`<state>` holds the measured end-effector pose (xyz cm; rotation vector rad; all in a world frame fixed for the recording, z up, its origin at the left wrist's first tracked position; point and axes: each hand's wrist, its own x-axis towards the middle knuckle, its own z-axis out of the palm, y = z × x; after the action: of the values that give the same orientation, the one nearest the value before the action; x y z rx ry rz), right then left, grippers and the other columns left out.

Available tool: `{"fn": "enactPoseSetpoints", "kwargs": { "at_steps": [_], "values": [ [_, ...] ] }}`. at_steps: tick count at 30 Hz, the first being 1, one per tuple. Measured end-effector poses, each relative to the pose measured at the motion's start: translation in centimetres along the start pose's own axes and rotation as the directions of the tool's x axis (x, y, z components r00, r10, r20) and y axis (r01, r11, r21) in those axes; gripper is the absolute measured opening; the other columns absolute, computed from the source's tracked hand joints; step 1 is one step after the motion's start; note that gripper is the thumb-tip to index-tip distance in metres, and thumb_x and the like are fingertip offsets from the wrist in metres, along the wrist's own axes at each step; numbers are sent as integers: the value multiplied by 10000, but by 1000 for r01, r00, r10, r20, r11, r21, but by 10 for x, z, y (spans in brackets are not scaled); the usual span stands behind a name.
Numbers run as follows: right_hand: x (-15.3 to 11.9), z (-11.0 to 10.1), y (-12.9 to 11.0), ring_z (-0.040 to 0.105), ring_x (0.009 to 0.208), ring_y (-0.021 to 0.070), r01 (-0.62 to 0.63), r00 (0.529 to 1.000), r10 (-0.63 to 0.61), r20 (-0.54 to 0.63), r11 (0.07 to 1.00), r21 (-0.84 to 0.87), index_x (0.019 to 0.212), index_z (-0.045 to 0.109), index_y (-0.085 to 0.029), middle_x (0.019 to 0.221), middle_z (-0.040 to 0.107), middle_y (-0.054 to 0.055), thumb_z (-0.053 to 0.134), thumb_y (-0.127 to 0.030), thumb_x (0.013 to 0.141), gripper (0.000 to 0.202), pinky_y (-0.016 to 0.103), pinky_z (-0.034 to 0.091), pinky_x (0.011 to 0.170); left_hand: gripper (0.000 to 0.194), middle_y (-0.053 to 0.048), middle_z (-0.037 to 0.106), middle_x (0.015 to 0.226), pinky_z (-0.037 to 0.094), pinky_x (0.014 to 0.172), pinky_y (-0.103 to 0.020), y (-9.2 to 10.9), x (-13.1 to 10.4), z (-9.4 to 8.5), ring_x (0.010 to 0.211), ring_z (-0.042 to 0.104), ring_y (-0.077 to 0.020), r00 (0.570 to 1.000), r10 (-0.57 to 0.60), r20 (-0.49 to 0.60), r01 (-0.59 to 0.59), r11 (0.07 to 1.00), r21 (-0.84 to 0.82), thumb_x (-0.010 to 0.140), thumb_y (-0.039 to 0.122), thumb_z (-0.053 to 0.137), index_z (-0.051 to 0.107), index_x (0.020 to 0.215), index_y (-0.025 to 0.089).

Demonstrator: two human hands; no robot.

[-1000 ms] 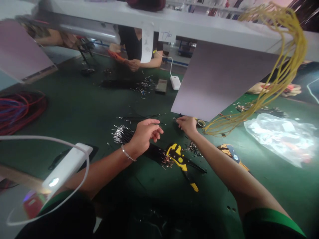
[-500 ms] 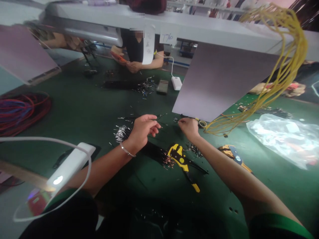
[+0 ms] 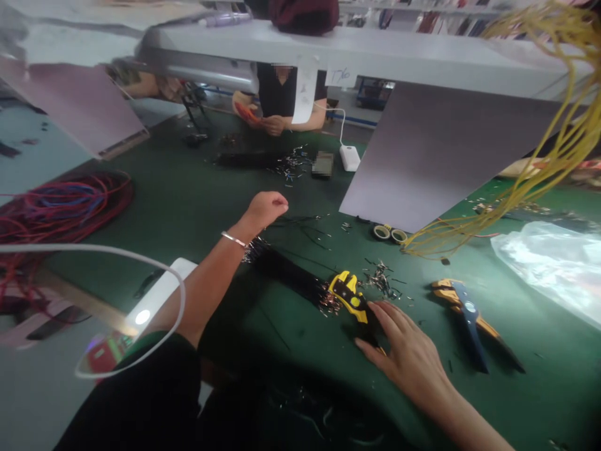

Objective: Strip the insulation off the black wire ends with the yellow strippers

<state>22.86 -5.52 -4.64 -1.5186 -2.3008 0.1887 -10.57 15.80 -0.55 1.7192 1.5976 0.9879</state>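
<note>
My left hand (image 3: 267,210) is closed, its fingertips pressed together above the green table (image 3: 188,207); anything between them is too small to make out. Dark wires (image 3: 305,220) lie just right of it. My right hand (image 3: 406,347) has thumb and fingers spread around the handles of the yellow-black wire stripper (image 3: 350,295), which lies on the table. Whether the fingers press on the handles is unclear. A bundle of black wires (image 3: 286,270) with bare copper ends touches the stripper's head. Small metal terminals (image 3: 382,280) are scattered behind the stripper.
A blue-orange stripper (image 3: 464,307) lies right, near a clear plastic bag (image 3: 549,263). Yellow wires (image 3: 530,188) hang from the shelf (image 3: 422,56). Scissors (image 3: 389,233) lie under a grey panel (image 3: 436,156). Red-blue cable coils (image 3: 70,200) sit left. A person (image 3: 277,100) works opposite.
My right hand has come back from beside the scissors to the stripper's handles and opened. My left hand has lifted away a little and its fingers have closed. The view has shifted left.
</note>
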Motion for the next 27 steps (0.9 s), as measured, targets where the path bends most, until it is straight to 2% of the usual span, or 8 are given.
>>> {"fn": "enactPoseSetpoints", "kwargs": {
  "at_steps": [5,9,12,14,16,19,24,27],
  "values": [
    [-5,16,2,582,1128,356,-59,998,59,19,998,-34,1336,483,-183,1217,619,172,551,-426,816,577,527,489,927,447,-147,655,1104,424,866,-334,-22,9,-13,970,590,-231,954,118,276,-181,959,218,710,348,679,651,1094,120],
    [2,15,0,614,1045,351,-115,992,117,-40,992,48,1260,553,-164,1132,656,173,552,-374,792,513,524,497,901,807,-175,507,1351,336,999,-370,-31,5,2,1218,451,-307,867,136,480,-308,902,301,632,447,744,482,1327,132],
    [1,12,-1,646,987,328,-236,966,253,-49,944,230,1218,585,-194,1071,689,138,604,-362,726,520,510,509,892,852,-183,503,1328,317,999,-397,-31,1,18,1191,435,-339,858,122,499,-370,820,436,566,421,788,489,1310,132],
    [-4,9,0,655,1010,324,-368,917,398,11,838,402,1219,583,-221,1085,701,118,651,-381,690,557,509,504,915,753,-171,541,1247,334,963,-397,-29,0,26,1115,467,-332,869,120,479,-385,772,506,573,384,785,545,1240,131],
    [-11,4,4,637,1086,334,-476,848,518,107,659,583,1248,564,-225,1149,692,125,697,-417,669,624,502,489,952,631,-146,570,1157,355,920,-375,-27,-2,29,1041,490,-302,871,135,473,-398,758,516,606,348,762,585,1171,134],
    [-21,-4,12,613,1141,341,-531,786,557,269,385,755,1306,530,-229,1211,672,140,731,-426,674,692,464,493,963,528,-133,562,1121,361,892,-350,-20,-7,29,1007,486,-275,880,214,424,-428,743,514,630,317,743,605,1104,131],
    [-26,-22,16,580,1171,389,-451,826,435,358,131,883,1329,528,-197,1250,643,172,652,-492,694,711,508,462,986,210,-90,604,962,377,820,-324,-11,-17,32,927,505,-237,876,238,420,-458,684,568,697,317,687,670,843,167],
    [-24,-29,6,543,1217,370,-440,829,384,406,-1,898,1289,568,-195,1339,581,145,657,-375,669,652,472,414,1040,79,-54,630,844,383,707,-289,-13,-18,36,838,533,-204,881,181,437,-429,695,577,719,259,639,675,722,189]
  ]
}}
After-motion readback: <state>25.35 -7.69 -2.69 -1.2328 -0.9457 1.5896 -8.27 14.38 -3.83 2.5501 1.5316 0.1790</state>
